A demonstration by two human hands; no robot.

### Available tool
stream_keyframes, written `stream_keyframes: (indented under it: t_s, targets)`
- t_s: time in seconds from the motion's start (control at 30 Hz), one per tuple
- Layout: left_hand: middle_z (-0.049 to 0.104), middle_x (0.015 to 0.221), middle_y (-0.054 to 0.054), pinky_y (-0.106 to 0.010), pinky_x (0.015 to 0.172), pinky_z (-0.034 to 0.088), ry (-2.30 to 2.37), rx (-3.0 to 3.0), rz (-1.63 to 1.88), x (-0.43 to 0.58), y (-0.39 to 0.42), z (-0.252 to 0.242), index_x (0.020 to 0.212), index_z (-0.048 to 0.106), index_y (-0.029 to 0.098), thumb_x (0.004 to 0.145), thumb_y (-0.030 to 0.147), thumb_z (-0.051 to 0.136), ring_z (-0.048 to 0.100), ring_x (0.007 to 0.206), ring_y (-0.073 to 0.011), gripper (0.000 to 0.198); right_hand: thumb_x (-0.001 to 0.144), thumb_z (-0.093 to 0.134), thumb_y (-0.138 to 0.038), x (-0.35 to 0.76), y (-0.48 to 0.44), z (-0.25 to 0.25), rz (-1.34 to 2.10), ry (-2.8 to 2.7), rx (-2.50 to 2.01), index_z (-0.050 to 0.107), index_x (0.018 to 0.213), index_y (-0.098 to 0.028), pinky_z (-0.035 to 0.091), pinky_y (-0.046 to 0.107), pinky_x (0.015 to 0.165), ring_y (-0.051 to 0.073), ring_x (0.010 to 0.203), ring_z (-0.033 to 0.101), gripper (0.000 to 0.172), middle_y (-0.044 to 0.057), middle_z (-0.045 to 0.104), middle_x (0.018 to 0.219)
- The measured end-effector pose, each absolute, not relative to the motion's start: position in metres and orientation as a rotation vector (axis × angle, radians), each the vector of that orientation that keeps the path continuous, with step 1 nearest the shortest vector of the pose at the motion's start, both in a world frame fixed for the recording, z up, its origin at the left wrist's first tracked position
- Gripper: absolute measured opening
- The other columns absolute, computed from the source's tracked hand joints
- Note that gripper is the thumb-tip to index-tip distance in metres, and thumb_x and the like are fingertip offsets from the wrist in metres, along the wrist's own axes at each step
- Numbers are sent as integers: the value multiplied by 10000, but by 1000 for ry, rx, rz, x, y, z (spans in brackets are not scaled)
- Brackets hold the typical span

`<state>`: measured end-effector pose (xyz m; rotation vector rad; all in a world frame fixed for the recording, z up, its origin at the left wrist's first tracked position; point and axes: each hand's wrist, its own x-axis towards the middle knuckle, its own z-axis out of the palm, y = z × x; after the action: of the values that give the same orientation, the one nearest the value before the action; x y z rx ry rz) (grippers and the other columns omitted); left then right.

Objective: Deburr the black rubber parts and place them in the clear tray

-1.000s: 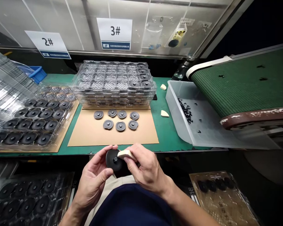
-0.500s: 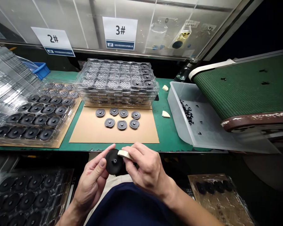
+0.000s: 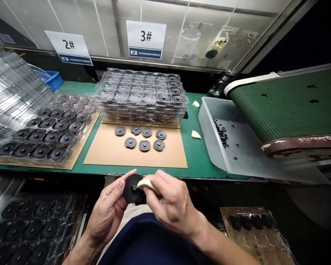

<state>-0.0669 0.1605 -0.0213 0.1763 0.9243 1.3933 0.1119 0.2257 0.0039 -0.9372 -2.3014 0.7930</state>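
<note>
Disc (image 3: 130,192) clasped in the left hand (image 3: 108,209), right hand (image 3: 169,200) pinching a white block (image 3: 144,183) against it, and seven more discs (image 3: 144,146) lie out front on the cardboard (image 3: 105,157)!

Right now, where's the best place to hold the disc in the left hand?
Probably the disc is best held at its left rim, coming from the left, as the left hand does. It's round, so the edge suits a grip; a small post stands in the middle, and the right hand has the white block over the right side.
</note>
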Motion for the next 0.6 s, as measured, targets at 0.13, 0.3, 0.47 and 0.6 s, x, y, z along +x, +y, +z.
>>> stream_keyframes:
  t_s: [0.13,0.3,0.47,0.6]
  targets:
    - [747,1242,-134,-265,966,579,955,172,1410,-69,161,-21,1289,724,154,947,335,699,713,1133,-246,387,1002,512,-197,111,225,3,762,-2300,-971,592,914,-209,393,296,703,164,737,520,120,24,565,839]
    - [726,1282,-148,-349,1041,546,914,265,1290,-74,160,-24,1309,719,165,953,338,686,670,1213,-302,397,1011,504,-182,111,226,3,698,-2344,-928,632,1017,-204,411,309,717,177,765,532,129,43,584,876]
    - [719,1291,-154,-379,1066,528,905,289,1323,-76,160,-23,1330,706,171,951,355,689,647,1246,-315,422,1020,506,-202,108,224,1,675,-2293,-896,625,1074,-204,413,323,714,185,761,521,131,48,576,875]
    - [756,1207,-147,-314,996,562,953,266,1337,-79,162,-22,1350,690,178,946,367,705,696,1164,-273,446,1014,490,-192,107,220,-2,824,-2259,-975,554,879,-206,384,310,665,159,699,482,150,23,555,820]
